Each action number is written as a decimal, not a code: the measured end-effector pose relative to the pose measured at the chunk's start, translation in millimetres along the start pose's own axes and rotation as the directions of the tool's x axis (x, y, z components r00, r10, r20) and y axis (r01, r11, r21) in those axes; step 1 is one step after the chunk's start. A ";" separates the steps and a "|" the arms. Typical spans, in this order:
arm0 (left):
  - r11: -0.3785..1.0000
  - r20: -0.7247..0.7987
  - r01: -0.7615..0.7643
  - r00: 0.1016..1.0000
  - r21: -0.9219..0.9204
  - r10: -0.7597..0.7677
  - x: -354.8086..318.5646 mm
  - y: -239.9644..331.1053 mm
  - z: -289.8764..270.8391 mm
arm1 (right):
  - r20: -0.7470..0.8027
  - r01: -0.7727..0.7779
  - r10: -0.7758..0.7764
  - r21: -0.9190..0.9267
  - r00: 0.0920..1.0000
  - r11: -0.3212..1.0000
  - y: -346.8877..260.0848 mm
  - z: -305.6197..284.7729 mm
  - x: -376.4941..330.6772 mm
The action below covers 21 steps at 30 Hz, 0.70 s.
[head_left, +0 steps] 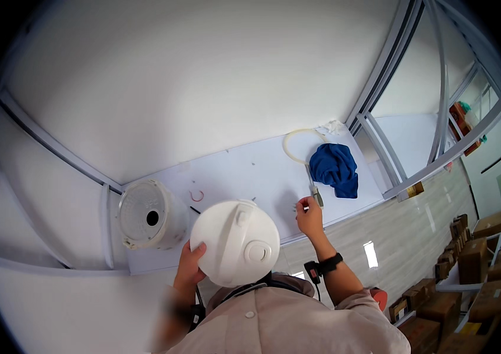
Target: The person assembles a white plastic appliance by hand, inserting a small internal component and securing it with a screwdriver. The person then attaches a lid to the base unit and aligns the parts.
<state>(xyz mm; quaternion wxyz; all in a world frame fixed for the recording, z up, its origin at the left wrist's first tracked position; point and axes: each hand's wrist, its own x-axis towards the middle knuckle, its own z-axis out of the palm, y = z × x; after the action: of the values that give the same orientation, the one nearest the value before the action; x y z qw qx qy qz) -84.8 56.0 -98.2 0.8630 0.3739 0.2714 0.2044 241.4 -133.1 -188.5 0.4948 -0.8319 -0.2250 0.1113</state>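
Note:
My left hand (189, 265) grips the edge of a round white appliance lid (218, 239), thumb on top, close to my chest. The lid has a raised band across it and a round vent. My right hand (310, 217) is over the table's front edge with its fingertips pinched together. Tiny bits show by those fingertips, too small to name. Just beyond the hand lies a screwdriver (317, 196), its handle greyish. A crumpled blue cloth (334, 168) lies behind it, and a pale sealing ring (286, 148) is partly beneath the cloth.
A white appliance body (135, 207) with a dark hole lies at the table's left end. A bent red wire (197, 197) and small bits lie on the white table (232, 171). White crumpled tissue (332, 127) is at the back. Metal frame posts (380, 150) and cardboard boxes (476, 259) stand right.

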 end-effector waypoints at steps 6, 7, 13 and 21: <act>0.965 0.174 0.095 0.983 -0.245 -0.052 25.3 -1.6 25.3 | 0.228 -0.029 -0.232 0.769 0.946 0.639 -103.1 -33.4 -31.6; 0.967 0.196 0.104 0.979 -0.234 -0.058 33.3 -9.4 22.9 | 0.184 0.016 -0.261 0.790 0.948 0.613 -113.8 -31.7 -36.4; 0.983 0.261 0.104 0.963 -0.150 -0.062 52.1 -30.5 36.2 | 0.073 0.084 -0.363 0.913 0.929 0.399 -155.4 -43.2 -50.0; 0.981 0.209 -0.011 0.977 0.196 -0.031 47.2 -37.4 47.7 | 0.257 -0.098 -0.404 0.922 0.878 0.373 -167.0 -55.3 -63.3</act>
<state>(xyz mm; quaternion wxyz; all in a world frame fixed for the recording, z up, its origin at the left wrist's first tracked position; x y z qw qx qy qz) -13.3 32.9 -114.0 0.8469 0.4752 0.1990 0.1314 164.6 -138.1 -18.2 0.8124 -0.3430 -0.3105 0.3548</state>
